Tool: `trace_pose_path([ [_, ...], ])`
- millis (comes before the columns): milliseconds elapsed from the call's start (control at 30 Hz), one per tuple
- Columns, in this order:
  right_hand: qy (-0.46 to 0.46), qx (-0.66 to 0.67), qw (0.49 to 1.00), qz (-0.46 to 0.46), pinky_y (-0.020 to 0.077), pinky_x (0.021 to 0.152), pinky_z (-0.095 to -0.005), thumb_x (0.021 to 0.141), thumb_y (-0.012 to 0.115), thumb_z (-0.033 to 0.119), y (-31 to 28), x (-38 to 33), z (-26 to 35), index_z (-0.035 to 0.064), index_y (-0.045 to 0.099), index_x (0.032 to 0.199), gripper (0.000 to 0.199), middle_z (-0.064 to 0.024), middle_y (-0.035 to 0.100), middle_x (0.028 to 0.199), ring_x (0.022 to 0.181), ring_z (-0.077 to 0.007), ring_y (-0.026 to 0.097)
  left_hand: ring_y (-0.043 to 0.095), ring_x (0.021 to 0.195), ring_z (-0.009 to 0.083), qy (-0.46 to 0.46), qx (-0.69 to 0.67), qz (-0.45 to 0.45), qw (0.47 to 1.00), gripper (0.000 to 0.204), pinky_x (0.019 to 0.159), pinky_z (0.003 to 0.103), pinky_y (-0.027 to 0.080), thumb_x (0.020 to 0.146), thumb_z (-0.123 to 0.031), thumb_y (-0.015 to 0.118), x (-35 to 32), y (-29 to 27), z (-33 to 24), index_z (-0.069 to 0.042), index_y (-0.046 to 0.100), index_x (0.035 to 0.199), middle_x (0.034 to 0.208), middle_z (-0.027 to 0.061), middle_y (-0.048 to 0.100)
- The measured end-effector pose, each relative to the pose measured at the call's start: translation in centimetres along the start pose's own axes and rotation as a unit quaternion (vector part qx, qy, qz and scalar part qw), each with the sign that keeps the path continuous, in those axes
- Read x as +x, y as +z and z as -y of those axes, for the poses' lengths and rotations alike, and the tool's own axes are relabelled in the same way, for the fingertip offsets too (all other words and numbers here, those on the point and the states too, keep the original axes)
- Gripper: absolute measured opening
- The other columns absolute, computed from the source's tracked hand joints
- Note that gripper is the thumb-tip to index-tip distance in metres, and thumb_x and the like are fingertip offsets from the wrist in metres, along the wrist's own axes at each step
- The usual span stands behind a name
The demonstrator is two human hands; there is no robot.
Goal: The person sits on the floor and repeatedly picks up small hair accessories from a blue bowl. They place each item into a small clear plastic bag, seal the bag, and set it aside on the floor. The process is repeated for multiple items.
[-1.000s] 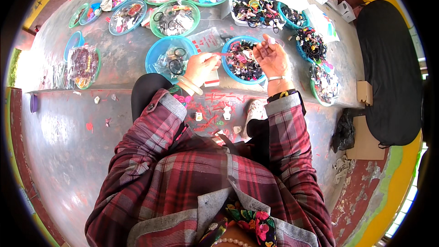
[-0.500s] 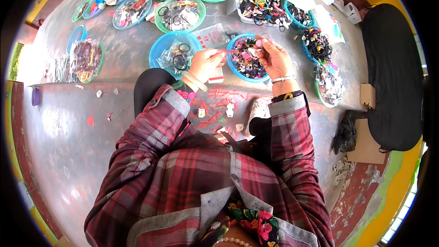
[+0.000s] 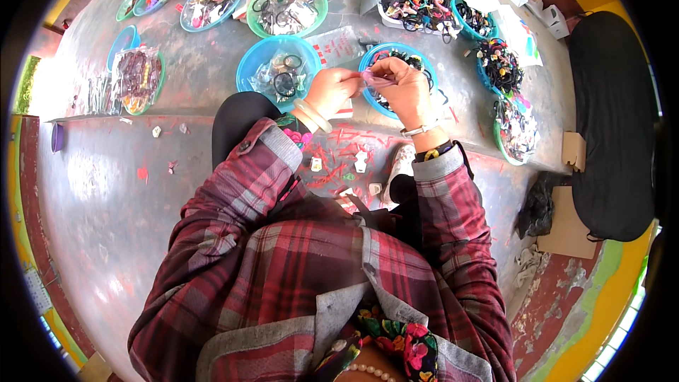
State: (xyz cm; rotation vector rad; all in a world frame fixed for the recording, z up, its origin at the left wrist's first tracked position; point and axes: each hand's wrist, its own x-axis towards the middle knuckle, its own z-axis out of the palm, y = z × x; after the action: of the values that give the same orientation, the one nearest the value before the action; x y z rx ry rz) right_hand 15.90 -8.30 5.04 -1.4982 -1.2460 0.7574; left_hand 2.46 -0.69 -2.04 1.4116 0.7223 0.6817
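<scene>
Close together above the bowl of hair ties, my two hands meet at the fingertips. My left hand (image 3: 334, 92) is closed in a pinch; a bit of thin red strip (image 3: 361, 73) shows at its fingertips. With bent fingers my right hand (image 3: 404, 90) pinches a small pale pink piece (image 3: 377, 80), which looks like part of a hair tie. Its loop is mostly hidden by the fingers. Under the right hand is the blue bowl (image 3: 366, 61) of mixed dark and coloured hair ties. Left of my left hand stands a larger blue basin (image 3: 245, 64) with bagged black hair ties (image 3: 285, 79).
Several bowls and baskets of hair accessories line the back and right, among them a green basin (image 3: 322, 20) and a white basket (image 3: 385, 20). Red scraps (image 3: 332, 163) and small cards (image 3: 361, 161) litter the lower floor. A long black case (image 3: 612, 127) stands at right.
My right hand has come down and left, turning over towards my left hand, so their fingertips now meet. The hair tie's loop, visible before, is now mostly covered. The view has shifted slightly.
</scene>
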Motion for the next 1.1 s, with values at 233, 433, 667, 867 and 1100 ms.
trace_pose_path([
  [233, -0.084, -0.291, 0.952, -0.039, 0.0465, 0.061, -0.0360, 0.074, 0.064, 0.023, 0.6, -0.7, 0.6, 0.0111, 0.061, 0.081, 0.014, -0.0097, 0.063, 0.077, 0.071, -0.0279, 0.061, 0.047, 0.056, 0.0068, -0.002, -0.023, -0.003, 1.000, 0.020, 0.051, 0.025, 0.039, 0.081, -0.016, 0.056, -0.1, 0.1, 0.1, 0.002, 0.065, 0.082, 0.058, 0.0032, 0.057],
  [433, -0.087, -0.310, 0.947, 0.004, 0.0476, 0.064, -0.0375, 0.075, 0.058, 0.014, 0.0, -0.6, 0.2, 0.0119, 0.065, 0.083, 0.011, -0.0106, 0.063, 0.079, 0.075, -0.0292, 0.061, 0.057, 0.067, 0.0076, -0.006, -0.086, 0.022, 0.996, 0.021, 0.058, 0.022, 0.046, 0.086, -0.011, 0.049, -0.6, 0.2, -1.3, 0.005, 0.063, 0.091, 0.075, 0.0048, 0.063],
  [667, -0.006, -0.310, 0.946, 0.095, 0.0488, 0.069, -0.0350, 0.073, 0.058, 0.013, -0.5, -0.3, -0.9, 0.0118, 0.068, 0.084, 0.014, -0.0119, 0.063, 0.087, 0.078, -0.0286, 0.061, 0.061, 0.088, 0.0183, -0.136, -0.112, 0.063, 0.982, 0.025, 0.073, 0.030, 0.053, 0.090, -0.012, 0.046, -1.6, 0.5, -3.6, 0.005, 0.056, 0.105, 0.099, 0.0106, 0.061],
  [867, -0.016, -0.117, 0.991, 0.065, 0.0496, 0.068, -0.0306, 0.071, 0.059, 0.009, -1.2, 0.4, -2.8, 0.0060, 0.063, 0.089, 0.019, -0.0113, 0.065, 0.085, 0.074, -0.0235, 0.064, 0.062, 0.082, 0.0179, -0.145, -0.191, 0.063, 0.969, 0.024, 0.071, 0.029, 0.052, 0.090, -0.015, 0.045, -1.1, 0.1, -2.7, 0.002, 0.058, 0.102, 0.095, 0.0103, 0.062],
  [1100, -0.037, -0.168, 0.984, 0.045, 0.0494, 0.065, -0.0334, 0.070, 0.060, 0.011, -1.1, 0.4, -1.1, 0.0071, 0.061, 0.089, 0.019, -0.0140, 0.064, 0.078, 0.071, -0.0263, 0.063, 0.062, 0.088, 0.0207, -0.154, -0.213, 0.084, 0.961, 0.026, 0.075, 0.030, 0.052, 0.090, -0.015, 0.044, -1.4, -0.1, -3.5, 0.004, 0.056, 0.103, 0.096, 0.0115, 0.061],
])
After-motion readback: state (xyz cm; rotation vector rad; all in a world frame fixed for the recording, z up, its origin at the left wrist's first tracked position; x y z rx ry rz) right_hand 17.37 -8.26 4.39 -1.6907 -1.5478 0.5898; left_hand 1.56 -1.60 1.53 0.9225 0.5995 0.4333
